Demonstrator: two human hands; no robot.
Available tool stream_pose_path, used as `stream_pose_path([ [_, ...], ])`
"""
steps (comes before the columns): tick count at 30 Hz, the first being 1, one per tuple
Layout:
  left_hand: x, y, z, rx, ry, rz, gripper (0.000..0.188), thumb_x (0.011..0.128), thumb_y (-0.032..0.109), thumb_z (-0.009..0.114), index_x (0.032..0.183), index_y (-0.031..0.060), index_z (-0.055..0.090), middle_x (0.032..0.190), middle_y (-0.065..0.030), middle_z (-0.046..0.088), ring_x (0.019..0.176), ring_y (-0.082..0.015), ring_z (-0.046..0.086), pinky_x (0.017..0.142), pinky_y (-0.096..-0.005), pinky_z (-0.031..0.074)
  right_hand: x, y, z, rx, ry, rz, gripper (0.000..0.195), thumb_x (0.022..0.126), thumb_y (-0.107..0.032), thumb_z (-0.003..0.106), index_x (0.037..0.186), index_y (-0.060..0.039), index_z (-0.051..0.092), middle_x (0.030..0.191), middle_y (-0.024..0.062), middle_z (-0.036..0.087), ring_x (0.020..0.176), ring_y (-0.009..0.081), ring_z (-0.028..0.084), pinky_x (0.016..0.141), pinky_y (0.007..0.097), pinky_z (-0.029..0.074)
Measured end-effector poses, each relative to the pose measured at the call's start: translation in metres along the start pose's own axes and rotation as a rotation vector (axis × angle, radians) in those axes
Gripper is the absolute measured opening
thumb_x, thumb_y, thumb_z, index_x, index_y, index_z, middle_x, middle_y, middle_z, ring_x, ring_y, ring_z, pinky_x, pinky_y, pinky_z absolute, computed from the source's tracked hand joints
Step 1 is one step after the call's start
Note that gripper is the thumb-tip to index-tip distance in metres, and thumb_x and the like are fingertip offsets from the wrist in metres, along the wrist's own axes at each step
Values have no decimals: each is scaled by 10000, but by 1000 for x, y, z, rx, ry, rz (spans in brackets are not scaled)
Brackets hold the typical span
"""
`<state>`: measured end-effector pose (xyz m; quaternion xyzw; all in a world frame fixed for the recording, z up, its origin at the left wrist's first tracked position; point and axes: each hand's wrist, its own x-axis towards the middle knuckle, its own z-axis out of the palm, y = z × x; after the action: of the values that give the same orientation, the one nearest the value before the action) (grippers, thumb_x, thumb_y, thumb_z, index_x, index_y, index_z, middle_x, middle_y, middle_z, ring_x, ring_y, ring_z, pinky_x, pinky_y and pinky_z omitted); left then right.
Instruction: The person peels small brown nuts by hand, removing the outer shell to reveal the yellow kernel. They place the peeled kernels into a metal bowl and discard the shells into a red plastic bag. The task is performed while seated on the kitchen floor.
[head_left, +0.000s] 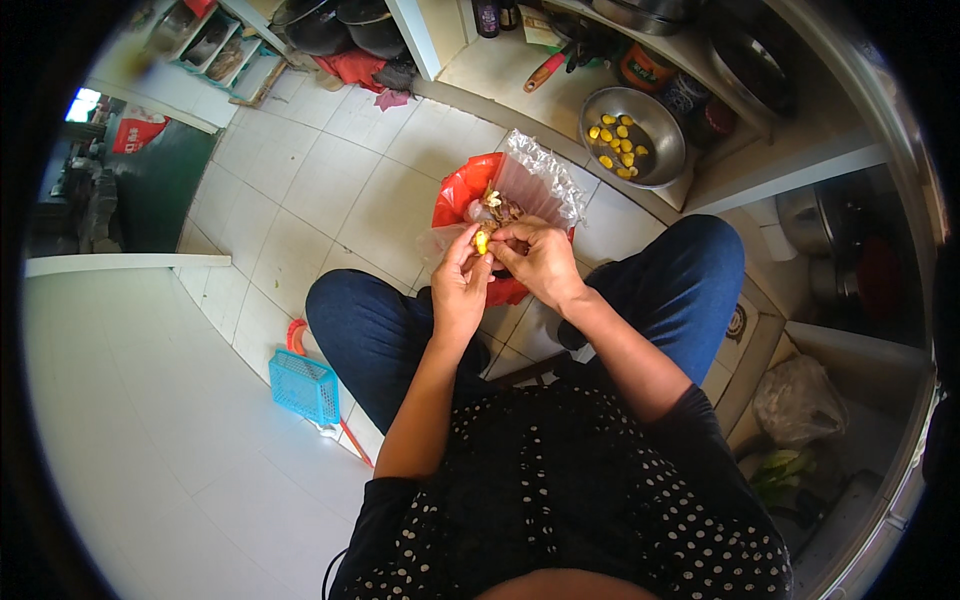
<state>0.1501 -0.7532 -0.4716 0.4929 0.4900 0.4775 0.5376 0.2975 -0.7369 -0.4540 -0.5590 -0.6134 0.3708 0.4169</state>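
Note:
Between the fingertips of my left hand (461, 285) is a small yellow peeled piece (481, 241), perhaps a chestnut. The thumb and fingers of my right hand (541, 259) pinch at its right side. Both hands are over a bin lined with a red plastic bag (459, 191). Brown peelings (506, 210) and a clear crinkled plastic bag (547, 180) lie in the bin's opening. To the upper right, a round metal bowl (667, 142) holds several similar yellow pieces (615, 142).
The bowl stands on a low cabinet shelf with jars (646, 67) and a red-handled utensil (546, 71). A blue plastic basket (304, 386) is left of my knee. Pots (806, 217) fill the right cabinet, near a knotted plastic bag (799, 401). White tiles (322, 172) cover the floor.

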Motion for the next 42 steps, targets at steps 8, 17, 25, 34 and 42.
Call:
stream_pose_path([
  [8, -2, -10, 2, 106, 15, 79, 392, 895, -49, 575, 1281, -20, 509, 1041, -120, 650, 866, -129, 646, 742, -266, 542, 0, -5, -1, -136, 58, -77, 70, 785, -62, 685, 812, -1, 661, 784, 111, 618, 646, 220, 622, 611, 312, 499],
  [17, 3, 3, -10, -531, -138, -379, 383, 920, 85, 476, 1294, 4, 479, 991, -119, 635, 804, -204, 648, 702, -284, 507, 3, 13, 1, 275, -72, 224, 89, 861, -73, 633, 858, 16, 621, 777, 34, 632, 702, 73, 562, 622, 243, 476],
  [25, 5, 0, -16, -714, -210, -424, 401, 881, 126, 466, 1264, 14, 506, 894, -118, 612, 732, -181, 555, 667, -285, 456, 8, 34, 3, 409, -37, 362, 137, 832, -120, 676, 847, 15, 661, 739, 46, 648, 681, 81, 561, 642, 273, 489],
  [34, 6, 5, -18, -797, -90, -440, 370, 931, 109, 487, 1297, 58, 495, 1003, -138, 646, 816, -192, 627, 704, -282, 487, 12, 35, -2, 215, 30, 317, 127, 834, -65, 664, 925, 24, 665, 742, 78, 661, 677, 104, 597, 630, 258, 491],
  [42, 0, -2, -12, -473, 36, -275, 368, 942, 82, 601, 1294, 75, 493, 1133, -96, 629, 929, -172, 639, 764, -277, 510, 3, 5, 0, 214, -103, -20, 170, 838, -71, 703, 971, 31, 678, 1189, 163, 616, 1035, 220, 631, 870, 308, 509],
])
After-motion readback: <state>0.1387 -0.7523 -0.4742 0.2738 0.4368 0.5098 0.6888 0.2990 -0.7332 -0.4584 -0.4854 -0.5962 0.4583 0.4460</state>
